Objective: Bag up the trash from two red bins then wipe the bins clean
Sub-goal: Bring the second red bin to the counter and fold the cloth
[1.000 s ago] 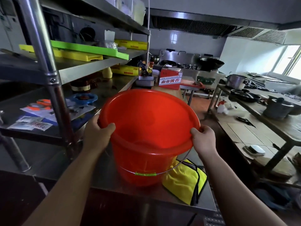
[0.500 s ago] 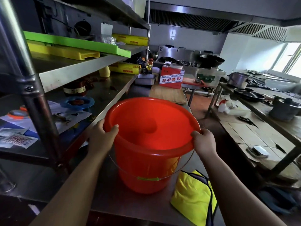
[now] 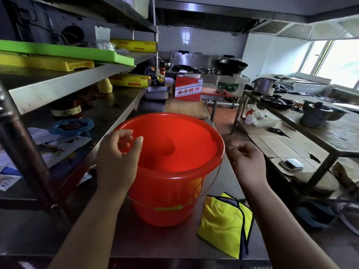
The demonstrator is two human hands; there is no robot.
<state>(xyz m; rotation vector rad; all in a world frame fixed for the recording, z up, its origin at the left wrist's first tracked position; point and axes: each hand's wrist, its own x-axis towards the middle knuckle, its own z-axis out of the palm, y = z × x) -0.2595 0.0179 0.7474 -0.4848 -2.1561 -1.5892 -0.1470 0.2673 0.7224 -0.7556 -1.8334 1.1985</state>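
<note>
One red bucket (image 3: 174, 191) upright on steel counter (image 3: 136, 241), frame centre. Left hand (image 3: 116, 164) over rim at bucket's 9 o'clock, fingers loosely curled, holding nothing. Right hand (image 3: 247, 165) at 3 o'clock, just beside rim, loosely curled, empty. Yellow cloth (image 3: 221, 224) lies at bucket's 4 o'clock.
</note>
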